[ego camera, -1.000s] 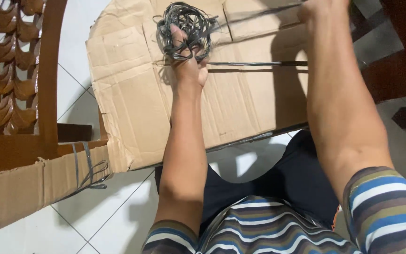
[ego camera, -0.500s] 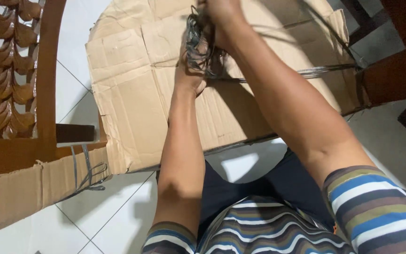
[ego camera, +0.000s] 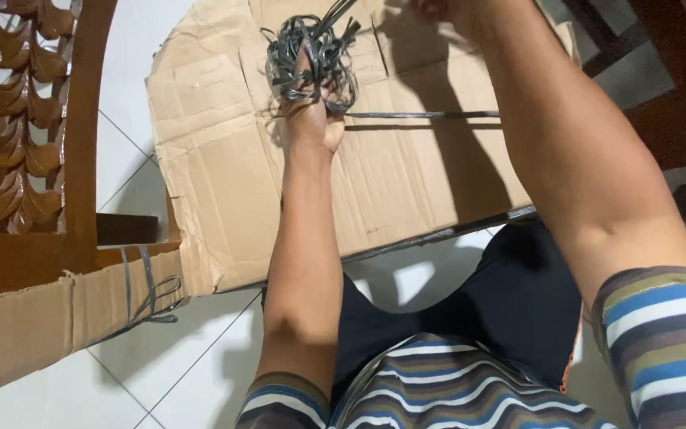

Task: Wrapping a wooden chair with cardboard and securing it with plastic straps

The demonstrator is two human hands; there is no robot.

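My left hand [ego camera: 312, 119] is closed around a tangled coil of flat grey strapping [ego camera: 309, 54], with the loops wound over its fingers. A loose length of the same strap [ego camera: 422, 115] runs straight out to the right from that hand, low over a flattened cardboard sheet [ego camera: 216, 159]. My right hand [ego camera: 445, 9] is at the top edge of the view, mostly cut off. It is raised to the right of the coil, and a strand leads up from the coil toward it. Its grip is hidden.
A carved wooden chair [ego camera: 33, 135] stands at the left on the white tiled floor [ego camera: 184, 365]. A second cardboard piece [ego camera: 49, 318] with grey strap loops [ego camera: 148, 294] on it lies at the lower left. Dark wooden furniture [ego camera: 676, 87] stands at the right.
My right hand had swung in over the coil half a second ago. It has now moved back out to the upper right, and another turn of strap lies on the coil.
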